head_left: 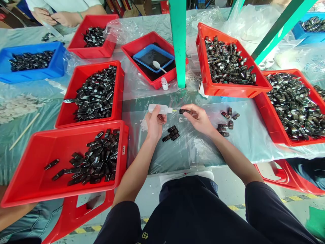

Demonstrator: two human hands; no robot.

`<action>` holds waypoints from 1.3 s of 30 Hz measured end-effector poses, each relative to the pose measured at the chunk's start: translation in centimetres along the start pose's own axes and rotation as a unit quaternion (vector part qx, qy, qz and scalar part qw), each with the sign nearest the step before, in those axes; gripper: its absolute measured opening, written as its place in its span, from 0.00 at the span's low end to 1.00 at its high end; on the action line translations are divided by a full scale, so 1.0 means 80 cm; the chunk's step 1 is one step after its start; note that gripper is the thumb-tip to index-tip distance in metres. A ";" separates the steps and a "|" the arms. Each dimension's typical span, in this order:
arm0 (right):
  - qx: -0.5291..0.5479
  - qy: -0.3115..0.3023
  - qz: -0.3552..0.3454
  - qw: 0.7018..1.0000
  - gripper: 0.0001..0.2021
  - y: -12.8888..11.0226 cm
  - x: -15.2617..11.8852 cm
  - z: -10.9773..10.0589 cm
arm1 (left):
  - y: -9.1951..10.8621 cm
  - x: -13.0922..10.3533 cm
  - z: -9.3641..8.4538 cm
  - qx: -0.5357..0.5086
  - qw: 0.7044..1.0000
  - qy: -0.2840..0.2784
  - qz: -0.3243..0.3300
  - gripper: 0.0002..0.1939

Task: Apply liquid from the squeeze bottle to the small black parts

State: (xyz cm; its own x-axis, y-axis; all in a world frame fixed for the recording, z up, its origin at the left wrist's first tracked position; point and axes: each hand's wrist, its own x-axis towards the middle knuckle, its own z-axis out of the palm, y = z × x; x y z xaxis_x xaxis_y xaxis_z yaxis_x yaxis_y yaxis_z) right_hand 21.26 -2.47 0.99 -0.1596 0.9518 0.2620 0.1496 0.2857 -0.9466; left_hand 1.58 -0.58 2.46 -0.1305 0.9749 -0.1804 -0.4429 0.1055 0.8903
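My left hand (155, 123) is closed around a white squeeze bottle (162, 109), held on its side with its thin nozzle pointing right. Between the fingertips of my right hand (199, 118) is a small dark glossy part (182, 111), whose exact kind I cannot make out. The nozzle tip is close to that part; whether they touch, I cannot tell. Below my hands, a cluster of similar dark parts (172, 133) lies on the plastic-covered table (188, 149). Several more loose parts (230, 117) rest to the right of my right hand. Small white bits lie beside my left hand.
Red bins of dark parts stand left (122, 91) and right (233, 89). Behind, a red bin (129, 51) holds a blue tray (142, 57) and spoon (156, 64). A small bottle (164, 84) stands near the green post (178, 44). Another person's hands (58, 17) are at back left.
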 end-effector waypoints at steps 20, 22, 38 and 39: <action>0.009 0.018 -0.007 1.000 0.18 -0.008 -0.002 0.001 | -0.002 -0.002 -0.002 -0.002 0.998 -0.041 0.051 0.27; 0.014 0.018 -0.013 1.000 0.17 -0.007 -0.001 0.001 | -0.003 -0.002 -0.002 0.004 0.997 -0.039 0.059 0.28; 0.009 0.017 -0.017 1.000 0.19 -0.003 -0.001 0.001 | -0.002 -0.001 -0.006 0.018 0.995 -0.044 0.089 0.27; 0.009 0.016 -0.020 1.000 0.19 -0.003 -0.001 0.001 | -0.002 -0.001 -0.006 0.019 0.994 -0.047 0.092 0.27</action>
State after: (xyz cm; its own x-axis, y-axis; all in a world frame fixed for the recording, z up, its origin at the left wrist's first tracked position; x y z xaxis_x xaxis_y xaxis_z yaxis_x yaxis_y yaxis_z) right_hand 21.18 -2.65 1.15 -0.1338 0.9431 0.3045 0.1255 0.3209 -0.9388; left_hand 1.22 -0.75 2.12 -0.1212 0.9923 0.0255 -0.3850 -0.0707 0.9202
